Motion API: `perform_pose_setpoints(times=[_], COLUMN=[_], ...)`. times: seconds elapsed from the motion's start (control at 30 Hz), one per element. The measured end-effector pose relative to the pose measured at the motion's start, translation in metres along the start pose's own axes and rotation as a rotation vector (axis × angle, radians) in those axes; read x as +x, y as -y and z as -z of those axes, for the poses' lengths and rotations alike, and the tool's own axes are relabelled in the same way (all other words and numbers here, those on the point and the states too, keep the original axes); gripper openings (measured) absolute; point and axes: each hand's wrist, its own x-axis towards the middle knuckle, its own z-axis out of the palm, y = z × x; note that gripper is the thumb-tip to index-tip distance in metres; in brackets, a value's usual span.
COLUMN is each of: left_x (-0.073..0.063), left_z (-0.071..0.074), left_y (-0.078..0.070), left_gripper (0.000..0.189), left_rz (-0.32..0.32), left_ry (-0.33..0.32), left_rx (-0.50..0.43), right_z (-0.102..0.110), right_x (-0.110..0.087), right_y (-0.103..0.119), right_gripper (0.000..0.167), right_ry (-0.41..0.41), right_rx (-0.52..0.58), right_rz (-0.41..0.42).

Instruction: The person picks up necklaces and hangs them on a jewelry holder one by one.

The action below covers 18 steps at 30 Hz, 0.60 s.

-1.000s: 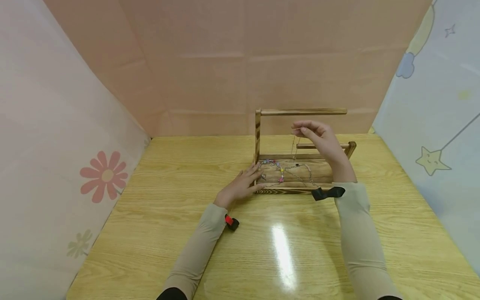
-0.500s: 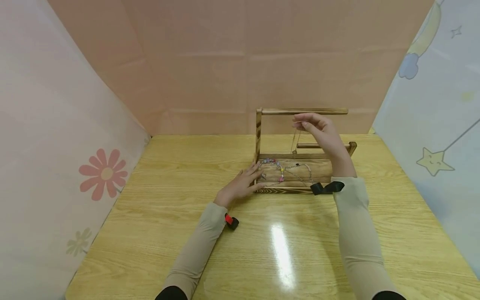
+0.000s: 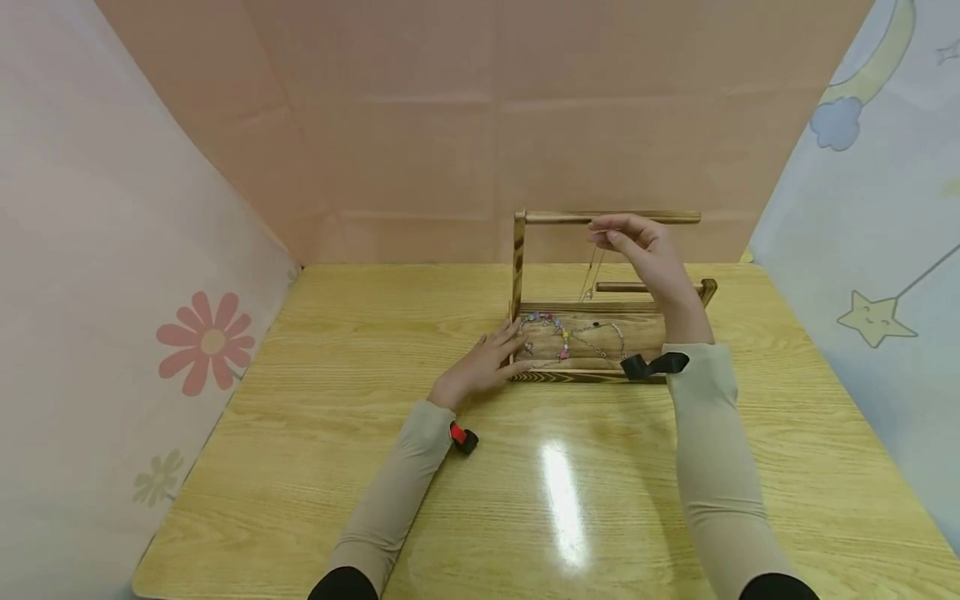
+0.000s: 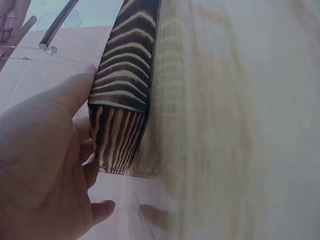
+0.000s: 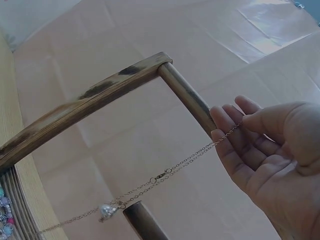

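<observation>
My right hand [image 3: 647,254] pinches a thin chain necklace [image 5: 196,154] between thumb and fingertips, just below the top bar [image 3: 555,217] of a wooden jewelry stand [image 3: 577,377]. In the right wrist view the doubled chain shows a small clasp [image 5: 160,176] and a shiny whitish pendant [image 5: 106,211], close to the end of the lower bar [image 5: 144,220]. My left hand [image 3: 480,368] rests against the left end of the stand's tray, fingers extended and spread. The left wrist view shows its thumb touching the striped wooden edge [image 4: 122,75]; some fingers are partly hidden behind that corner.
Inside the tray lie a colorful beaded bracelet [image 3: 564,336] and another chain with pale beads [image 3: 618,335]. The lower bar extends left from a short post [image 3: 707,290] at the stand's right end. The stand sits on a wood-grain table [image 3: 337,333], near a pinkish backdrop [image 3: 412,167].
My right hand has risen toward the top bar, lifting the necklace up out of the tray area. My left hand stays at the stand's left end. The head view has shifted slightly.
</observation>
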Motion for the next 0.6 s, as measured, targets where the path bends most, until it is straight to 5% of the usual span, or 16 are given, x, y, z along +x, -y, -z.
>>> perform_pose_setpoints(times=[0.6], left_x=[0.0012], left_z=[-0.0014], left_y=[-0.0021], left_gripper=[0.064], left_rz=[0.004], left_ry=[0.008], left_rx=[-0.007], right_z=[0.0072], right_x=[0.0029], right_y=[0.0032], right_gripper=[0.027], right_ry=[-0.034], right_rx=[0.079], right_rz=[0.064])
